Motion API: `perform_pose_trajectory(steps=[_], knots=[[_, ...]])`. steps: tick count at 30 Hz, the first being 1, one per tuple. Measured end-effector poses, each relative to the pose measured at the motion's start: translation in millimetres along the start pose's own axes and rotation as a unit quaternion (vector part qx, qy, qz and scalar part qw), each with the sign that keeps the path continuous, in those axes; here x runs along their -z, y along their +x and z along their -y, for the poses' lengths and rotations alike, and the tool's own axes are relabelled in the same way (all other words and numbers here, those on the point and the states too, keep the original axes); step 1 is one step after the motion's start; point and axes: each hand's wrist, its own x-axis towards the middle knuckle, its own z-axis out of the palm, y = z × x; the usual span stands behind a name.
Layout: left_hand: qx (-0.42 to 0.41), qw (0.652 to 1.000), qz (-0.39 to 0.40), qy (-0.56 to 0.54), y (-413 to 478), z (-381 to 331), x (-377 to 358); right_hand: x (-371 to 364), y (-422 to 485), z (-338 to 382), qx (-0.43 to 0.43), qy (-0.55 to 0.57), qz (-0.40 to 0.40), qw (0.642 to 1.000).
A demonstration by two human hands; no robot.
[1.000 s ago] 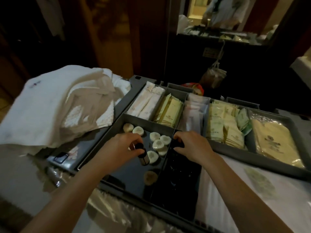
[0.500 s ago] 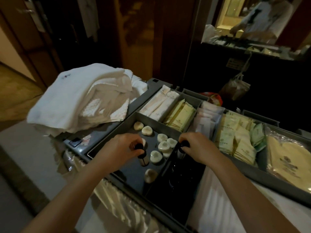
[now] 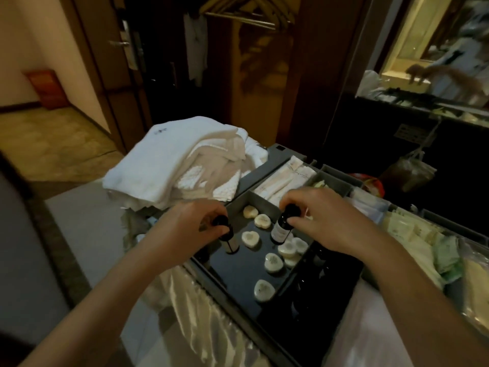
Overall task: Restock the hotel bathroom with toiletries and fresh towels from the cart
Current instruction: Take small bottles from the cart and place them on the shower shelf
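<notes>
Bottles hang under both grips: the left hand (image 3: pixel 185 226) curls round the cap of a small dark bottle (image 3: pixel 230 242) at the left edge of the tray (image 3: pixel 238 272), its body below the grip. The right hand (image 3: pixel 326 219) pinches a second bottle (image 3: pixel 281 230) by its cap, above the soaps (image 3: pixel 274 260) near the far edge.

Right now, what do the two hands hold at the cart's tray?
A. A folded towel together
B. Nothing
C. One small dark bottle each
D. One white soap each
C: the left hand pinches the cap of the left bottle, and the right hand pinches the top of the right bottle; the white soaps lie untouched.
</notes>
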Motion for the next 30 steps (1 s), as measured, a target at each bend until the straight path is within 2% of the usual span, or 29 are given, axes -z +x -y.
perform_pose_trajectory(steps=[6, 10, 16, 23, 26, 30], knots=[[0.053, 0.997, -0.046, 0.021, -38, 24, 51, -7, 34, 65, 0.104, 0.021, 0.016, 0.994], [0.102, 0.992, -0.064, 0.038, -78, 51, 88, -25, 62, 118, 0.172, 0.048, 0.055, 0.982], [0.166, 0.982, -0.066, 0.062, -147, 100, 136, -65, 99, 207, 0.228, 0.071, 0.106, 0.965], [0.254, 0.959, -0.080, 0.097, -231, 149, 173, -122, 123, 301, 0.301, 0.048, 0.139, 0.942], [0.294, 0.944, -0.097, 0.109, -267, 163, 184, -143, 127, 340, 0.341, 0.035, 0.161, 0.926], [0.364, 0.916, -0.132, 0.105, -311, 176, 197, -171, 136, 394, 0.413, 0.043, 0.211, 0.885]])
